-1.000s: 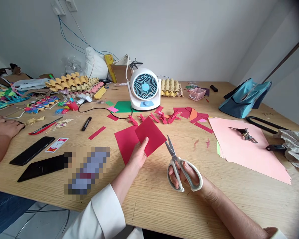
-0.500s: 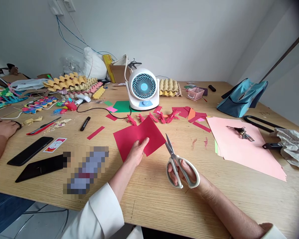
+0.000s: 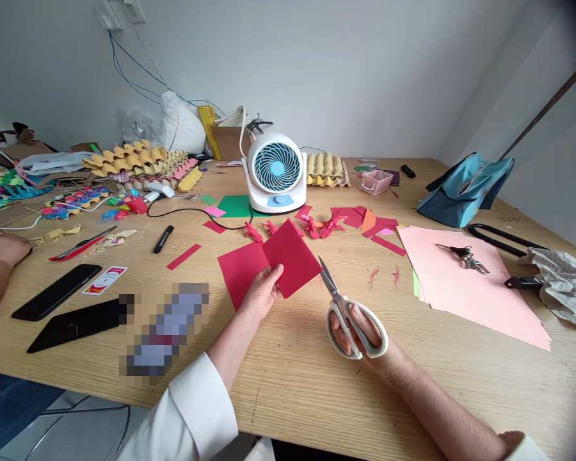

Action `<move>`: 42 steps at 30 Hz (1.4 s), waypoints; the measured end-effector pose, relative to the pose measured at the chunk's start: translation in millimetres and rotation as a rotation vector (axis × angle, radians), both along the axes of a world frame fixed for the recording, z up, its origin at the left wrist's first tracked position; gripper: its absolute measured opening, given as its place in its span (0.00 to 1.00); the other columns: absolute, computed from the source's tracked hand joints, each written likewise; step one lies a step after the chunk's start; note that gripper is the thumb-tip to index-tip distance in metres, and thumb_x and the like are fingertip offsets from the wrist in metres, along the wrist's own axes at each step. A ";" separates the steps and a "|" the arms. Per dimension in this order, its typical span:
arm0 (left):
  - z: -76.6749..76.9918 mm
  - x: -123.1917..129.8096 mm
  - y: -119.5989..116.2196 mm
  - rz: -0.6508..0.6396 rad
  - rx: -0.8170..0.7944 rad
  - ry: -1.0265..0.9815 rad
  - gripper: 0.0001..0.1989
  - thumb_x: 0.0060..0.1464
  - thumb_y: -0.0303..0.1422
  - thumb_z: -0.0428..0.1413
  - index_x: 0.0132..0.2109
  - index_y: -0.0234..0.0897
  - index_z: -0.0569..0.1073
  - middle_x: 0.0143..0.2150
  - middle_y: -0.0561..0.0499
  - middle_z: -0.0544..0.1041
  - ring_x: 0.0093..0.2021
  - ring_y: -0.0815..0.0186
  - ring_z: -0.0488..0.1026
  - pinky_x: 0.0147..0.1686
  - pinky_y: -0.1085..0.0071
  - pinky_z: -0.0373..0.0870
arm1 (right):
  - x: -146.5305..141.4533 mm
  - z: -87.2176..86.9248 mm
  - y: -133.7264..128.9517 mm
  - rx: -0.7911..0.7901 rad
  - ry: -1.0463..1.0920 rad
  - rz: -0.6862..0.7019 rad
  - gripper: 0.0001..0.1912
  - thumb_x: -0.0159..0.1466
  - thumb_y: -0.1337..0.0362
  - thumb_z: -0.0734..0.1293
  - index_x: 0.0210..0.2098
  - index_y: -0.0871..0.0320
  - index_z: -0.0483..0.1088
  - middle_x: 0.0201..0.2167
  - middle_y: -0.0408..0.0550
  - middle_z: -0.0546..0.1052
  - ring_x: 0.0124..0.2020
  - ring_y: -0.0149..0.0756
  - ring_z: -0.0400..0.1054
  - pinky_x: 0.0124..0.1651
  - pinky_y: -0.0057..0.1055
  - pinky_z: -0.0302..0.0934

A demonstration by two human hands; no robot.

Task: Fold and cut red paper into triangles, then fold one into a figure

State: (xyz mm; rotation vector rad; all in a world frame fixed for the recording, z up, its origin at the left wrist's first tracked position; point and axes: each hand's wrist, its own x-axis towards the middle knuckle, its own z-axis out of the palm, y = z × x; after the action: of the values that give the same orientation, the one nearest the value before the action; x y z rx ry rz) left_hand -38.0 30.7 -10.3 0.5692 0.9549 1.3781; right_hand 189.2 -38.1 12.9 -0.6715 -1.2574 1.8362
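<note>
Two overlapping pieces of red paper (image 3: 292,259) are pinched between the thumb and fingers of my left hand (image 3: 263,291), above the wooden table (image 3: 288,390). White-handled scissors (image 3: 333,285) are in my right hand (image 3: 358,330), with fingers through the loops. Their blades look nearly closed, and the tips lie just beside the paper's right corner. Behind the paper, several folded red paper pieces (image 3: 331,225) sit in a row, partly covered by it.
A white fan (image 3: 277,169) stands behind. Pink sheets with keys (image 3: 470,259) and a blue bag (image 3: 468,189) are on the right. At left are a black marker (image 3: 164,239), a phone (image 3: 57,291) and another person's hand (image 3: 4,250). Red scraps (image 3: 388,245) lie nearby.
The scissors have shifted slightly right and their blades have drawn closer together. The right part of the red paper has turned a little, standing out more clearly from the left part.
</note>
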 end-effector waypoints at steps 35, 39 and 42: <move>-0.9 7.6 -5.1 -0.061 0.029 0.059 0.18 0.38 0.37 0.71 0.36 0.35 0.76 0.31 0.51 0.79 0.28 0.69 0.76 0.29 0.74 0.71 | 0.3 -4.4 0.5 0.080 -0.012 0.073 0.25 0.68 0.44 0.55 0.37 0.60 0.66 0.19 0.42 0.67 0.19 0.29 0.58 0.25 0.28 0.52; -0.5 8.8 -5.6 -0.064 0.040 0.058 0.18 0.38 0.37 0.71 0.35 0.34 0.75 0.30 0.52 0.79 0.27 0.70 0.75 0.28 0.74 0.71 | -0.8 -0.1 -1.0 0.067 -0.021 0.036 0.24 0.68 0.44 0.56 0.36 0.59 0.66 0.19 0.42 0.66 0.19 0.29 0.56 0.23 0.27 0.49; -1.1 8.4 -5.0 -0.062 0.037 0.048 0.17 0.39 0.37 0.71 0.34 0.35 0.75 0.30 0.52 0.78 0.26 0.71 0.74 0.27 0.75 0.71 | -3.2 0.2 -0.9 0.042 -0.021 -0.013 0.24 0.67 0.43 0.57 0.33 0.58 0.65 0.16 0.41 0.64 0.16 0.28 0.54 0.21 0.27 0.46</move>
State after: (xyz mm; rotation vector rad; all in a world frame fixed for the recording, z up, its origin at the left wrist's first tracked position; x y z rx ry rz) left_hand -29.6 25.7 -11.4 0.6574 0.9436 1.3341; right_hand 186.1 -39.0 13.1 -0.6760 -1.2996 1.7914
